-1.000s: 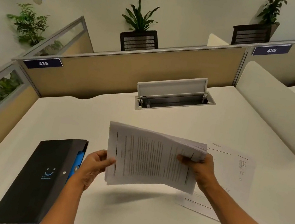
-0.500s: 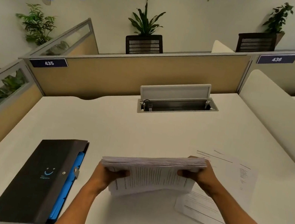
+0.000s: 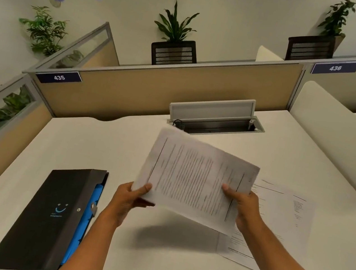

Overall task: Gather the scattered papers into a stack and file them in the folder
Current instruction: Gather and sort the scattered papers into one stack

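Spanning the whole area beneath both hands, a white desk (image 3: 172, 267) carries every item shown; beyond the hands a tan partition (image 3: 168, 90) closes off its far edge, and in front of that partition a grey cable hatch (image 3: 215, 117) stands with its lid raised. To the left of the left hand, a black folder (image 3: 51, 212) lies flat on the desk with blue inner dividers (image 3: 81, 229) showing along its right edge, apart from the hand. Between the two hands, the stack of papers (image 3: 193, 178) is held clear of the desk, tilted with its printed face toward the viewer and casting a shadow on the surface below. Under and to the right of the right hand, loose sheets (image 3: 275, 223) remain flat on the desk. The left hand (image 3: 129, 200) pinches the stack's lower left corner, thumb on the front. The right hand (image 3: 243, 206) grips the lower right edge, thumb laid across the printed face and fingers hidden behind
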Demonstrator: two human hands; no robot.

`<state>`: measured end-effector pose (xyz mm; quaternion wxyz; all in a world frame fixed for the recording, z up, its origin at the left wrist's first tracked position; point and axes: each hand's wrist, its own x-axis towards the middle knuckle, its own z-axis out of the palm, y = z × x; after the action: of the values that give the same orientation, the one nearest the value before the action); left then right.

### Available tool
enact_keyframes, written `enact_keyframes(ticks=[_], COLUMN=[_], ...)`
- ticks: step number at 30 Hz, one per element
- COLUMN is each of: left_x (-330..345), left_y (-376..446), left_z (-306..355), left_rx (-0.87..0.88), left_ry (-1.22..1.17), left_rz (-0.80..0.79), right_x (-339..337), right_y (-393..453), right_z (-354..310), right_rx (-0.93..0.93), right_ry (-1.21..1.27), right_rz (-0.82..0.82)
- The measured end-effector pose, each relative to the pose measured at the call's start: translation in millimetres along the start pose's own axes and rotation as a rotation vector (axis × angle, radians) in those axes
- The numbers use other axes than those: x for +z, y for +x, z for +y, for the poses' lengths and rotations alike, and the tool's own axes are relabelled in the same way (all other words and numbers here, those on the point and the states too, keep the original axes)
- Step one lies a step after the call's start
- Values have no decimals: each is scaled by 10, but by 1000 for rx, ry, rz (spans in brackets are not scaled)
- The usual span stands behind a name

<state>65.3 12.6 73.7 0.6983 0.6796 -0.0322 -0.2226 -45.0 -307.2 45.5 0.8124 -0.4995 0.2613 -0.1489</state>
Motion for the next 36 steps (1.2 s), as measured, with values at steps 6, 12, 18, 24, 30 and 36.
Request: enact_keyframes(ticks=[6,12,18,24,30,36], left_x=[350,932,637,423,582,493], left_y=[-114,-92,-11,-35,-68,-81], left_z=[-103,-135,-74,-31,-25,44], left_rx=[-61,-24,2,97,159,255], left_ry=[-495,-602,-485,-260,-109,16], left_rz=[-158,94,258,242,180,-13], right_x=[286,589,392,144,425,439], right_y=[-127,-372,-341,-105,-111,-170], right_z=[184,432,324,-108,-186,18], right_rx=[136,89,174,254,-77,-198], right_ry=[302,364,390,290,-318,-182], right_rz=[77,-2,-191,-596,-451,-280])
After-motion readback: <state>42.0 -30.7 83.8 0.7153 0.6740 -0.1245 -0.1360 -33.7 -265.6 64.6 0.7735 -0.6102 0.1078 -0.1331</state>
